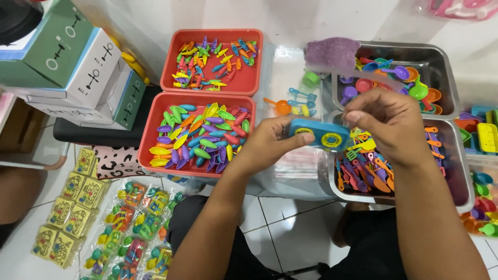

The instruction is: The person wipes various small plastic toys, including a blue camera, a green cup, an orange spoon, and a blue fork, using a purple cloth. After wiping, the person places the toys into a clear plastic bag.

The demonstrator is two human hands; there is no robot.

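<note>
Frame centre: left hand (264, 142) pinches blue toy stove (320, 135) by its end; right hand (389, 122) closes fingertips on stove's upper right edge. Metal tray (456, 171) of utensils directly below. Risk: light pinch slips, stove likely drops into tray.

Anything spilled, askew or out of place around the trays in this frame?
A few small toy pieces, an orange scoop among them, lie loose on the clear lid between the red trays and the metal trays instead of in a bin. Otherwise things look sorted. Both hands, left and right, hold a blue toy stove.
</note>
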